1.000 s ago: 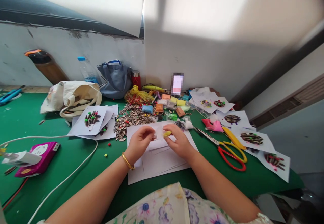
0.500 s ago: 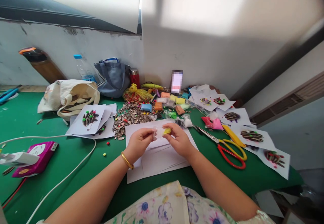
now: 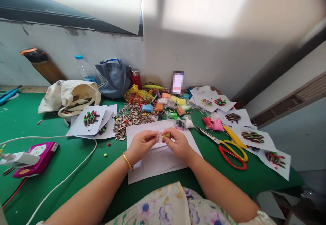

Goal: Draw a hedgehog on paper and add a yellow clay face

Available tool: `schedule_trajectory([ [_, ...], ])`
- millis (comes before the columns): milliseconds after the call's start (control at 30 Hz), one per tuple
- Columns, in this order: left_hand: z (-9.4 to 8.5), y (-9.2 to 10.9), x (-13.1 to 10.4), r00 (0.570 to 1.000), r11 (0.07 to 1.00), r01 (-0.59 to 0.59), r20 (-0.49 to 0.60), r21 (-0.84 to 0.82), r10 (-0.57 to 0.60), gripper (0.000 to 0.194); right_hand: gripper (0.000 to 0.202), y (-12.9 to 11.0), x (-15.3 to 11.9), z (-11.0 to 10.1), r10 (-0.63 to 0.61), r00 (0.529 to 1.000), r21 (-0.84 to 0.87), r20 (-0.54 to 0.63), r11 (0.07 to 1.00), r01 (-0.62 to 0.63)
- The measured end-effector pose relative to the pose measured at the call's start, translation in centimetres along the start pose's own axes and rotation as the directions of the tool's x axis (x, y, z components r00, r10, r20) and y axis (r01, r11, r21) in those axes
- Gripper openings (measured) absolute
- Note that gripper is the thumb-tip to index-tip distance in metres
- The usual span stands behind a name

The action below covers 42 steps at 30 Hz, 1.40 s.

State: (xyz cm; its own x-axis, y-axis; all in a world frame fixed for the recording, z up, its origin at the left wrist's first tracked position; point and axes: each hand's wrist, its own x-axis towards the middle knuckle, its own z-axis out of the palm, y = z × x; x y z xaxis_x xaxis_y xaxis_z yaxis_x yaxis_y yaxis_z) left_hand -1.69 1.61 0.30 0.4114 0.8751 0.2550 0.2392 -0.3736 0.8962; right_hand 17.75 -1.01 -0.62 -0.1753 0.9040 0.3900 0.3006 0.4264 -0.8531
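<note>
My left hand (image 3: 143, 144), with a gold bangle on its wrist, pinches the crumpled clear plastic wrapper (image 3: 159, 136). Close beside it, my right hand (image 3: 177, 146) is closed on a small lump of yellow clay (image 3: 166, 135), which shows between thumb and fingers. The wrapper touches or nearly touches the clay; I cannot tell whether part of the lump is inside it. Both hands are over white paper sheets (image 3: 139, 175) on the green table. Just past the paper lies a pile of striped sunflower seeds (image 3: 132, 121) with small coloured balls among them.
Wrapped clay blocks (image 3: 159, 107) lie behind the paper. Open scissors (image 3: 230, 147) and a yellow cutter (image 3: 234, 136) are at the right, near seed-picture cards (image 3: 254, 135). At left are more cards (image 3: 76, 125), a cloth bag (image 3: 54, 96), a white cable (image 3: 68, 177) and a purple box (image 3: 46, 153).
My hands have come closer together, bringing the clear wrapper against or near the yellow clay. My right hand has turned so that less of the clay shows.
</note>
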Motion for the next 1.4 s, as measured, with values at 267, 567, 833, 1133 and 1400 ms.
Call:
schedule_trajectory([
  [267, -0.2, -0.3, 0.1, 0.996, 0.985, -0.038, -0.079, 0.169, 0.052, 0.03, 0.023, 0.4, 0.2, 0.4, -0.039, 0.997, -0.085, -0.062, 0.996, 0.034],
  [567, -0.3, 0.3, 0.1, 0.975, 0.965, 0.219, -0.009, -0.141, -0.222, 0.034, 0.027, 0.4, 0.0, 0.4, -0.012, 1.0, -0.135, -0.023, 0.991, 0.009],
  [833, 0.0, 1.1, 0.2, 0.931, 0.899, 0.365, 0.086, -0.241, -0.355, 0.02, 0.019, 0.2, 0.0, -0.1, -0.07, 0.997, -0.174, 0.029, 0.982, 0.074],
  [1133, -0.7, -0.2, 0.2, 0.974, 0.974, 0.224, -0.016, 0.043, -0.224, 0.027, 0.022, 0.5, 0.0, 0.3, 0.12, 0.99, 0.158, 0.08, 0.979, -0.131],
  [1400, -0.3, 0.0, -0.2, 0.999, 0.944, -0.049, 0.016, 0.327, 0.046, 0.018, 0.016, 0.4, 0.0, 1.5, 0.228, 0.974, 0.213, 0.001, 0.951, -0.223],
])
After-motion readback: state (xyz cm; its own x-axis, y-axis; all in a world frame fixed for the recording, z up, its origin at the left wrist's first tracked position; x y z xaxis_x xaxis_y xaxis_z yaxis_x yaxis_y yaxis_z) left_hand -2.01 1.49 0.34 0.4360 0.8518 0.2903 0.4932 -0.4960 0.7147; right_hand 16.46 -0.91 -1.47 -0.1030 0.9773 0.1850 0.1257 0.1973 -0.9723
